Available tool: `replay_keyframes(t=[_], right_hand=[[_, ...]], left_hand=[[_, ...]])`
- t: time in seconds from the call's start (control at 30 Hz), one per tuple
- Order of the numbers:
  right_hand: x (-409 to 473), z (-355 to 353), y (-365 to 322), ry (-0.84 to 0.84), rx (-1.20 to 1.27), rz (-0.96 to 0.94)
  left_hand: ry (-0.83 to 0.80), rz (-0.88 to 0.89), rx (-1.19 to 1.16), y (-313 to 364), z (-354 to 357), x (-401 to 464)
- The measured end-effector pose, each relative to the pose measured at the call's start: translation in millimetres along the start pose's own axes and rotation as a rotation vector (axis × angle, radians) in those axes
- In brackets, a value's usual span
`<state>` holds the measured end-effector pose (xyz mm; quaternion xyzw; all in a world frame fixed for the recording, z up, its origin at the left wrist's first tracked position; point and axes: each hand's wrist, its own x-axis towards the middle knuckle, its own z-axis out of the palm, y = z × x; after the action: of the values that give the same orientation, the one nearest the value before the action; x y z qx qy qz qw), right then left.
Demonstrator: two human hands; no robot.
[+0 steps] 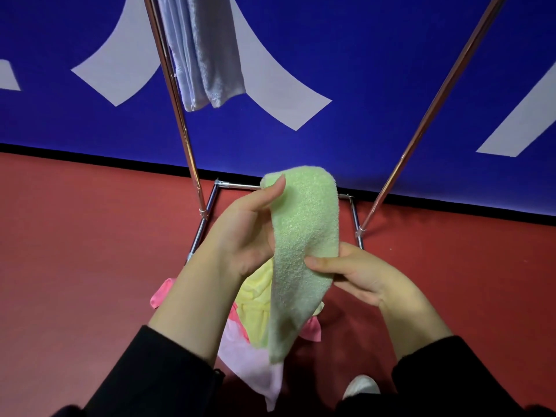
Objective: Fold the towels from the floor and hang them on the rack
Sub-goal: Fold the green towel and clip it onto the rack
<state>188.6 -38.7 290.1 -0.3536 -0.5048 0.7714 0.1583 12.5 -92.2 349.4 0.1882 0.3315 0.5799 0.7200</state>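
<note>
Green towel point(296, 254) held up in front of the rack point(180, 115), top corner pinched by left hand point(240, 233), middle pinched by right hand point(355, 273), right fingers apparently curled behind, more towels point(255, 299) heaped on floor point(75, 236) below.

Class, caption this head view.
Both hands, left hand and right hand, fold a green towel before the rack.

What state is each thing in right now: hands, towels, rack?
left hand: grip on the green towel's upper end.
right hand: grip pinching the green towel's middle.
green towel: folded lengthwise, held up off the floor.
pale blue towel: folded, hanging on the rack.
yellow towel: crumpled on the floor.
pink towels: unfolded on the floor.
rack: standing upright against the blue wall.
</note>
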Motion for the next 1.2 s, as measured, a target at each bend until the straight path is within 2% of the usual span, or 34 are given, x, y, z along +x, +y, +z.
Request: replay_keyframes(t=[0.23,0.53,0.7,0.77,0.87,0.93,1.0,1.1,1.2], right_hand=[[0,3,0,-0.1,-0.054,0.089],[-8,-12,-8,-0.086,-0.107,0.097],[-4,-17,-12,-0.047,-0.088,0.051],[-3,-18,-14,-0.028,-0.073,0.038],[-6,-17,-21,-0.025,-0.084,0.031],[-7,-18,-23,-0.041,-0.097,0.039],[-8,-17,-27,-0.052,-0.12,0.059],[-10,-15,-29,-0.116,-0.149,0.062],[-14,-14,-36,-0.147,-0.13,0.082]], left_hand=[[0.143,0.036,-0.097,5,-1,0],[0.567,0.055,-0.2,4,-16,8],[0.811,-0.079,-0.263,-3,-23,13],[0.847,-0.164,-0.288,-7,-26,13],[0.853,-0.279,-0.143,-13,-20,13],[0.888,-0.233,-0.021,-15,-18,11],[0.813,-0.107,0.123,-16,-18,13],[0.539,0.03,0.495,-20,-11,14],[0.286,0.079,0.811,-30,-2,15]])
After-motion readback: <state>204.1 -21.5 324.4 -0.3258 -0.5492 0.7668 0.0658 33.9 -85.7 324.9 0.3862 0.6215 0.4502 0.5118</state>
